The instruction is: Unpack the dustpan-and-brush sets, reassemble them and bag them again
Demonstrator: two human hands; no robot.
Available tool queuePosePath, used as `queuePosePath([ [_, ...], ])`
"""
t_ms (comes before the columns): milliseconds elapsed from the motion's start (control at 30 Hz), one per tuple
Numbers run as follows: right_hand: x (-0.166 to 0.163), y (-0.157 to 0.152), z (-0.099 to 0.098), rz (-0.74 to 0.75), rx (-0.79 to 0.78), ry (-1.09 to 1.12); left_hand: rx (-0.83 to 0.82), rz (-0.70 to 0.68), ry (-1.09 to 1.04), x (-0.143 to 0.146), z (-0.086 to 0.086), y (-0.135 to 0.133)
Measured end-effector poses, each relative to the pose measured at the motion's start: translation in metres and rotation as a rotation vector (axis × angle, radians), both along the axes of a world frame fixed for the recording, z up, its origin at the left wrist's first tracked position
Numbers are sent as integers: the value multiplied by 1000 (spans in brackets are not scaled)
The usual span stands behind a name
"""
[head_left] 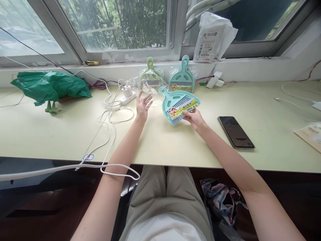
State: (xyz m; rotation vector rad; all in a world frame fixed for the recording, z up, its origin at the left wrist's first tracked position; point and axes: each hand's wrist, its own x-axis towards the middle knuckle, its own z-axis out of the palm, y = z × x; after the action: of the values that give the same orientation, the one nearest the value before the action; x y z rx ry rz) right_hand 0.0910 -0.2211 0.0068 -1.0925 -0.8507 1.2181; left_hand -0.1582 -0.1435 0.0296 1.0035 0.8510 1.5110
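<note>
My right hand [193,117] grips the lower edge of a teal mini dustpan-and-brush set [177,102] with a printed label, held tilted just above the pale table [175,147]. My left hand [143,104] is open, palm up and fingers spread, a little to the left of the set, beside a crumpled clear plastic wrapper [147,87]. Behind it lean a light green dustpan set [150,78] in clear wrap and a second teal set [182,78], both against the window sill.
A dark phone [235,132] lies to the right of my right hand. White cables and a power strip [126,95] spread to the left, with a green plastic bag [50,86] beyond. A white parcel bag [212,38] stands on the sill.
</note>
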Motion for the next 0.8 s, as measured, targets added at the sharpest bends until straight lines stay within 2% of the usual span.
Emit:
queuePosePath([
  [133,-1,-1,1,99,-8,-18,-14,-27,12,4,-3,1],
  [333,-6,-4,0,222,15,-23,-36,-140,96,15,-10,-2],
  [633,-6,1,-6,63,-5,33,-67,-256,84,29,-15,-12],
  [800,-5,2,-9,73,7,56,-133,-369,117,32,-18,-14],
])
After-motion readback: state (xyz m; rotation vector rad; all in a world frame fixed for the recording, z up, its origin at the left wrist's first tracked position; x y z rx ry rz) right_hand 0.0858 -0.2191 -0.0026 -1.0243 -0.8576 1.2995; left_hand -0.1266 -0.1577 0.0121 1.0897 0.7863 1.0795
